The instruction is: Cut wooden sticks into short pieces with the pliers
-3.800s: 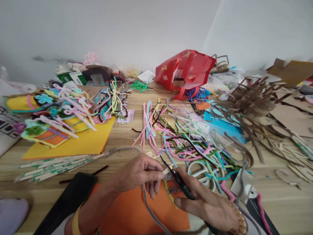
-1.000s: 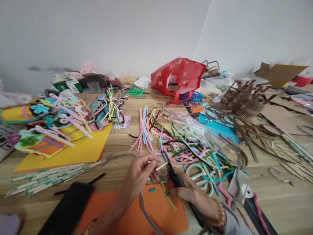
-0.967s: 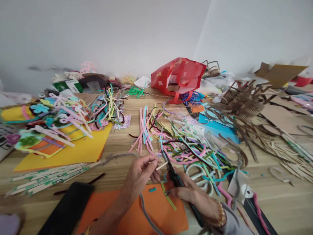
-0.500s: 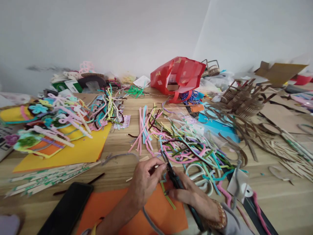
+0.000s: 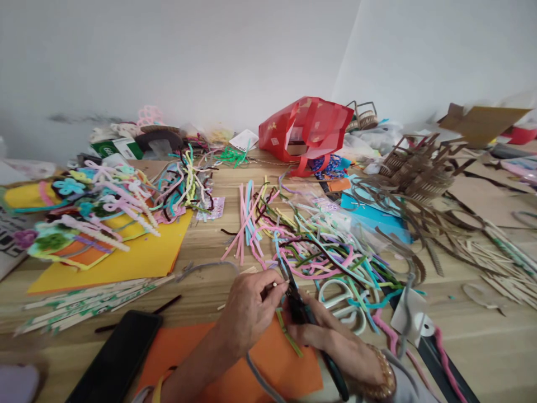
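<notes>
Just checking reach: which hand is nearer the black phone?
Left. The left hand is to the right of the black phone, not touching it; the right hand is farther right.

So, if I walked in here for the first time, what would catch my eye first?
Most likely the heap of colourful pipe cleaners across the middle of the wooden table, with a red bag behind it. Pipe-cleaner flowers sit on a yellow sheet at left, and a brown cardboard lattice rises at right. In front, the left hand and right hand work dark-handled pliers above an orange sheet.
</notes>
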Demonstrator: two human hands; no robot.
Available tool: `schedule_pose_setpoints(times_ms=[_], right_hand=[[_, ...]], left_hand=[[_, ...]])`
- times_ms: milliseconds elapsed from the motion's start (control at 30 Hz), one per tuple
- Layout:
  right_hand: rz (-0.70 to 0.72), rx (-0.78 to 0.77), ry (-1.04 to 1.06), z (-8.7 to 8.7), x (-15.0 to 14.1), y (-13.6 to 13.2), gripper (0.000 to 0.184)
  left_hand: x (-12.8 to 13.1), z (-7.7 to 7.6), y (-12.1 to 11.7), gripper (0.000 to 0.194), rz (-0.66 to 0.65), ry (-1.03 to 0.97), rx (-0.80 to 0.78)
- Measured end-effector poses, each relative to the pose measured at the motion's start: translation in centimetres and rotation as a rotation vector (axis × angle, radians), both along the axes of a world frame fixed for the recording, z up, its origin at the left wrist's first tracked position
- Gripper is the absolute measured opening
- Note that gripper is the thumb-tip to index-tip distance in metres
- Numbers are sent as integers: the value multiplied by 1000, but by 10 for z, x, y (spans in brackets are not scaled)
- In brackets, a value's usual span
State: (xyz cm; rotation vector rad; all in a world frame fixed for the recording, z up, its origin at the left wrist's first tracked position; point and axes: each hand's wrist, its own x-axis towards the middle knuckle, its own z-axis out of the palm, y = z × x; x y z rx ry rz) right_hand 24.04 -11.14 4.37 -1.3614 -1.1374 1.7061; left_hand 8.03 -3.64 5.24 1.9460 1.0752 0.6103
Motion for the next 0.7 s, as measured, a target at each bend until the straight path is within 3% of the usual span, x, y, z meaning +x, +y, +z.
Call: schedule_pose_setpoints(times_ms=[167, 267, 333, 500, 700], right_hand=[[-42, 12, -45, -8, 3, -1, 39], [-92, 5, -36, -17, 4, 0, 36], [-133, -26, 70, -22, 3, 3, 32], [-179, -204, 620, -36, 0, 16, 32], [-181, -335, 799, -43, -3, 27, 23]], left_hand=[[5, 5, 0, 21, -7, 37, 84], [11, 7, 4, 21, -12, 77, 136], [16, 5, 9, 21, -16, 123, 170], [28, -4, 24, 23, -63, 296, 317], [32, -11, 34, 24, -222, 471, 468]])
